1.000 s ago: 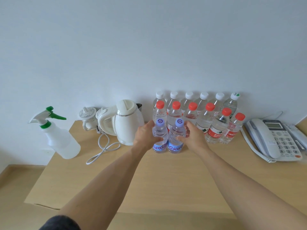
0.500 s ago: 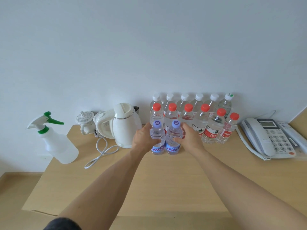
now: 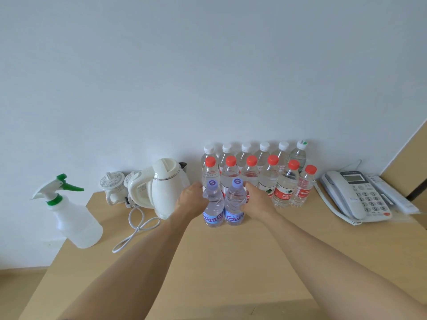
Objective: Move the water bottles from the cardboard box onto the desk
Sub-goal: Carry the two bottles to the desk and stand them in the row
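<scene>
Two small purple-capped water bottles stand side by side on the wooden desk (image 3: 231,262), in front of the other bottles. My left hand (image 3: 190,200) is curled against the left side of the left purple-capped bottle (image 3: 213,204). My right hand (image 3: 256,200) is curled against the right side of the right purple-capped bottle (image 3: 234,203). Behind them stand a row of red-capped bottles (image 3: 269,179) and, along the wall, a row of white-capped bottles (image 3: 246,150). The cardboard box is out of view.
A white electric kettle (image 3: 167,188) with its looped cord (image 3: 136,229) stands just left of my left hand, with a small white teapot (image 3: 112,185) behind it. A spray bottle (image 3: 71,213) sits at the desk's left edge. A desk telephone (image 3: 355,195) lies at the right.
The two purple-capped bottles stay on the desk between my hands. My thumbs no longer overlap the bottles' fronts, and the view has tilted upward.
</scene>
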`<action>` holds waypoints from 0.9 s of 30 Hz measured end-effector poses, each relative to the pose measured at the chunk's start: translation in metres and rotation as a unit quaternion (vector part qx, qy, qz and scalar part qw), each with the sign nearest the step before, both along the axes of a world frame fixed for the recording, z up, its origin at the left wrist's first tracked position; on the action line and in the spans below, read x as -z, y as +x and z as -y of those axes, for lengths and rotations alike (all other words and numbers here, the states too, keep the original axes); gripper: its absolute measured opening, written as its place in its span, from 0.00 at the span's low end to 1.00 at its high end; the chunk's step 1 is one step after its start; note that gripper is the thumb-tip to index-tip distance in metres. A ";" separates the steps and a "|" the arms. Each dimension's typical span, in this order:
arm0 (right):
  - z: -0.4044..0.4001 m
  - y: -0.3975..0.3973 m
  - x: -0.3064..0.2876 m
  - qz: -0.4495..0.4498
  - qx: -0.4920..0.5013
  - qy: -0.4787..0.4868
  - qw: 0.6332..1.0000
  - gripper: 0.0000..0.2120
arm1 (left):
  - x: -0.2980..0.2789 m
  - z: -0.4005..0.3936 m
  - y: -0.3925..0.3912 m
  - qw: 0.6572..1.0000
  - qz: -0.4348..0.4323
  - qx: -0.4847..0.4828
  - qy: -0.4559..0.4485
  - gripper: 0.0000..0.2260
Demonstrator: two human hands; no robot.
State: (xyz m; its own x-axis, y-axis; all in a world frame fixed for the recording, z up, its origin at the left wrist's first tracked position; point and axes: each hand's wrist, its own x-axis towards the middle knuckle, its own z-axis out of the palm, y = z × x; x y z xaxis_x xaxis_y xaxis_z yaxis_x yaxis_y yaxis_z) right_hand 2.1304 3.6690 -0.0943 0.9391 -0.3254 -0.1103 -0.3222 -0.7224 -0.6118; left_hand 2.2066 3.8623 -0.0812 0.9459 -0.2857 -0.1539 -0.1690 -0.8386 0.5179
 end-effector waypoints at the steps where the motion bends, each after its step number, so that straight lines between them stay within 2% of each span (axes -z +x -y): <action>1: 0.000 0.000 -0.002 0.003 0.005 0.002 1.000 0.29 | -0.008 0.000 0.004 1.000 0.010 -0.008 -0.007 0.17; 4: 0.001 0.000 -0.010 0.008 0.009 -0.003 1.000 0.29 | -0.029 0.001 0.014 0.999 0.034 -0.014 -0.021 0.19; 12: 0.008 -0.003 -0.027 0.014 0.034 -0.032 0.999 0.30 | -0.057 0.015 0.018 0.992 0.119 0.045 -0.010 0.18; 16: 0.016 -0.010 -0.034 0.023 0.058 -0.039 0.997 0.28 | -0.070 0.026 0.020 0.988 0.140 0.068 0.003 0.15; 21: 0.029 -0.021 -0.047 0.049 0.083 -0.044 0.994 0.24 | -0.083 0.042 0.025 0.981 0.163 0.104 0.030 0.19; 27: 0.044 -0.046 -0.064 0.049 0.138 -0.056 0.988 0.25 | -0.091 0.077 0.019 0.965 0.196 0.163 0.057 0.19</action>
State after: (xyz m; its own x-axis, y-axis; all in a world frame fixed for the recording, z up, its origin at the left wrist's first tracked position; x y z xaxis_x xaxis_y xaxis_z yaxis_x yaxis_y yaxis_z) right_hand 2.0844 3.6246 -0.0303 0.8169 -0.5761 0.0275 -0.4604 -0.6800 -0.5707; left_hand 2.2254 3.7855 0.0099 0.8007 -0.5800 0.1500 -0.5976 -0.7556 0.2681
